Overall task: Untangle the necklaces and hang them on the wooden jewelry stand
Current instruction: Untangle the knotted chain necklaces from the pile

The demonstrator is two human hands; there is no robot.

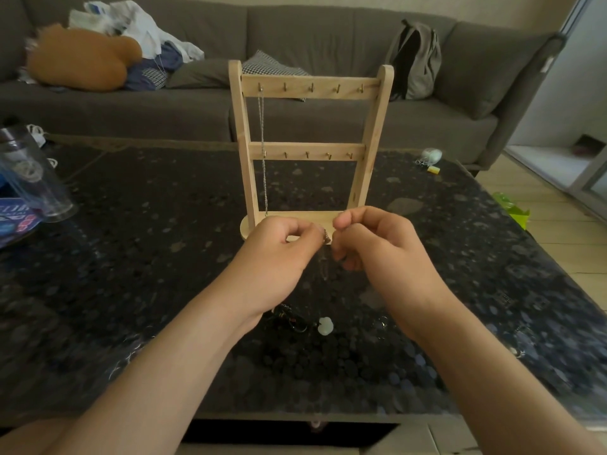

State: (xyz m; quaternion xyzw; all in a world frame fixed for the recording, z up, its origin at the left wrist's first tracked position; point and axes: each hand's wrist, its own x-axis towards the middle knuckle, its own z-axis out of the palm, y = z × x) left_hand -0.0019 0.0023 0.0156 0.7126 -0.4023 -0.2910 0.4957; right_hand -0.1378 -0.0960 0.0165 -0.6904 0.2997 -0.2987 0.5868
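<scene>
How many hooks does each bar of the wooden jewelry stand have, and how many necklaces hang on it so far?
Hooks on the top bar: 5
Hooks on the lower bar: 5
Total hooks: 10
Necklaces hung: 1, the silver chain on the top bar's leftmost hook

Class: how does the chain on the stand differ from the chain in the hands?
The hung chain hangs straight on the stand; the held chain trails toward the table. The hung chain is untouched; the held chain is pinched by left hand and right hand. Both look thin.
</scene>
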